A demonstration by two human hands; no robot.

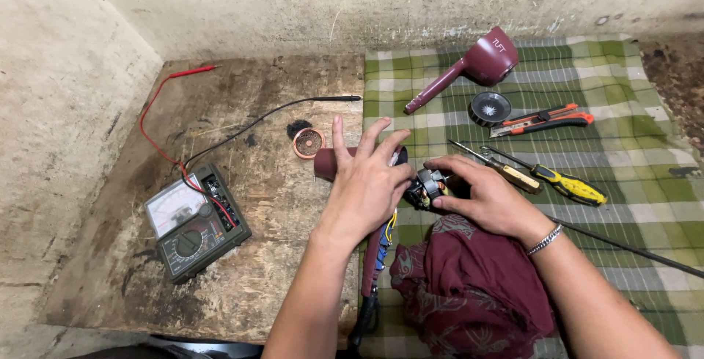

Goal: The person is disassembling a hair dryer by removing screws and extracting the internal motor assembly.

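Both hands are working at a small motor (424, 189) on the checked cloth (623, 146). The left hand (367, 183) is pressing the maroon housing (334, 162), fingers spread; the right hand (480, 196) is pinching the motor. The appliance is lying dismantled: the shell (477, 64) and fan (490, 107) are off, the meter (192, 221) unused.

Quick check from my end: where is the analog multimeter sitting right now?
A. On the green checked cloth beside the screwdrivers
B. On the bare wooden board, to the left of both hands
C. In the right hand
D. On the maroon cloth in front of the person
B: the multimeter lies on the bare wooden board, well left of the left hand and right hand, its red and black leads trailing away across the wood.
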